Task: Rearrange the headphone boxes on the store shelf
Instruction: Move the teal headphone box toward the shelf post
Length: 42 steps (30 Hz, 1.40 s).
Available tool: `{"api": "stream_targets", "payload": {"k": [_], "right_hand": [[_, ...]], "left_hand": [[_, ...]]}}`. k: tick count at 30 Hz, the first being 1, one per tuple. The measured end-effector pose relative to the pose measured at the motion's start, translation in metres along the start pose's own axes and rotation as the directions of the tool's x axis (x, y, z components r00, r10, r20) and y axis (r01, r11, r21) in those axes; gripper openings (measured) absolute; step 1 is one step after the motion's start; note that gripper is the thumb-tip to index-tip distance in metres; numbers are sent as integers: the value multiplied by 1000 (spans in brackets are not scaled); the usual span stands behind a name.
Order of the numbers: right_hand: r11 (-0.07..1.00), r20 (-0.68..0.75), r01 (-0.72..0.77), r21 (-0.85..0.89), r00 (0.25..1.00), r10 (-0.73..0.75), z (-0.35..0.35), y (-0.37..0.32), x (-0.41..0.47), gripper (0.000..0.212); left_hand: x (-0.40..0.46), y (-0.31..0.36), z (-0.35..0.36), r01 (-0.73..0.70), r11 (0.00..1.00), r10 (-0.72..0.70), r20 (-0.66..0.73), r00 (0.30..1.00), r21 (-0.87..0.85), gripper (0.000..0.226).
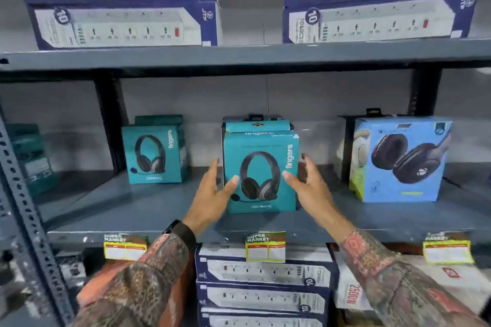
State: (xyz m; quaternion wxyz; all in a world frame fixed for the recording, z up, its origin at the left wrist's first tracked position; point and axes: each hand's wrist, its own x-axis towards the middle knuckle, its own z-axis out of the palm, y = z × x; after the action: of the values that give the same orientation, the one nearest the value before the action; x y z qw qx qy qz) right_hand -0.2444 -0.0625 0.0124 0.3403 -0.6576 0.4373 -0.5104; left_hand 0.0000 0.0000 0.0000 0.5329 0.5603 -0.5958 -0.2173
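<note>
A teal headphone box (pixel 261 167) stands upright at the middle of the grey shelf (pixel 159 210), with a second teal box (pixel 257 126) right behind it. My left hand (pixel 212 194) is at its left side and my right hand (pixel 308 186) at its right side. Both have their fingers spread, and each thumb lies over the box's front face. Whether they press on it I cannot tell. Another teal headphone box (pixel 152 154) stands further left, with one more behind it. A larger blue headphone box (pixel 401 159) stands to the right.
Stacked power-strip boxes (pixel 117 26) fill the shelf above, and more (pixel 263 273) lie on the shelf below. Price tags (pixel 265 247) hang on the shelf's front edge. A dark upright (pixel 109 119) stands behind the left teal box, a perforated post (pixel 24 207) at the far left.
</note>
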Motion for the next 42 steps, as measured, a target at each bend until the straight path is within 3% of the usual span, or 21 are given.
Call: {"api": "stream_targets", "payload": {"k": [2,5,10,14,18,28,34,39,42], "right_hand": [[999,98,-49,17,994,47,6,2,2,56],[996,105,-73,45,992,68,9,17,3,57],[988,-9,40,147,999,-39,-7,-8,-34,53],[944,-85,136,300,990,-115,-26,-44,-80,53],[934,-54,138,329,990,-127,-38,-62,-110,54],[943,-54,89,322,996,-76,-31,-69,-120,54],[957,26,44,285,998,-54,22,-61,-106,78],[976,121,52,211,989,-79,110,-65,-75,63],[996,139,62,62,988,-71,172,-70,-43,61]], "left_hand": [[1,-1,1,40,997,-30,147,989,-69,61],[-4,-3,7,58,998,-53,205,977,-18,70],[-31,21,-4,0,999,2,46,999,-32,57],[-66,55,-16,-30,982,26,-20,999,-185,49],[-91,70,-22,21,974,-20,7,1000,-227,37],[-100,69,-27,67,979,-68,3,998,-193,38],[-99,42,-67,101,979,-124,-127,984,-179,44],[-83,2,-130,127,978,-162,-213,964,-169,48],[-62,-25,-166,131,986,-150,-218,964,-99,51]]}}
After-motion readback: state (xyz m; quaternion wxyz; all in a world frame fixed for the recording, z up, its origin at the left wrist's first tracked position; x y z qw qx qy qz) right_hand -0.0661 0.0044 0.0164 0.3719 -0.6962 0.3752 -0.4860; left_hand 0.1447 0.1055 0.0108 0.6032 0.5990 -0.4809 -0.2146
